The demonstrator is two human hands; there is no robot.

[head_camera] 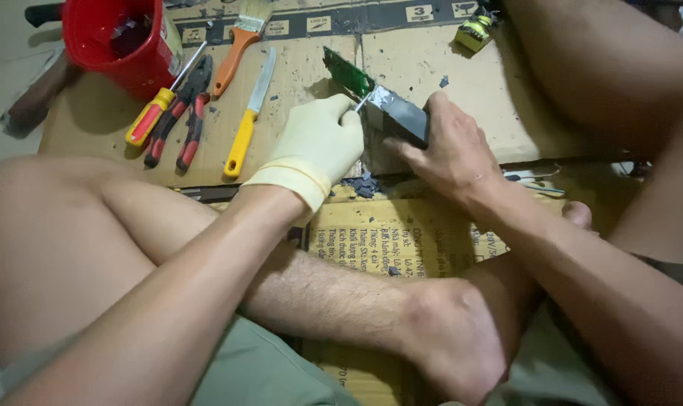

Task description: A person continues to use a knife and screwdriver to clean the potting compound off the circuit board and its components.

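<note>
On the cardboard, the gloved left hand (319, 143) grips a thin tool, prying at the grey block (398, 114) with its green circuit board (347, 73); the bare right hand (447, 146) clamps it, and more leverage seems needed.

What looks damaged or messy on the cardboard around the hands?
Dark chips lie scattered on the cardboard beneath the grey block, whose silvery end looks torn open, a green circuit board sticking out. The gloved left hand picks there; the right hand steadies it.

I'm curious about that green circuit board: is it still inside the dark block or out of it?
Partly out. The green circuit board sticks up from the dark block, with its lower end hidden.
</note>
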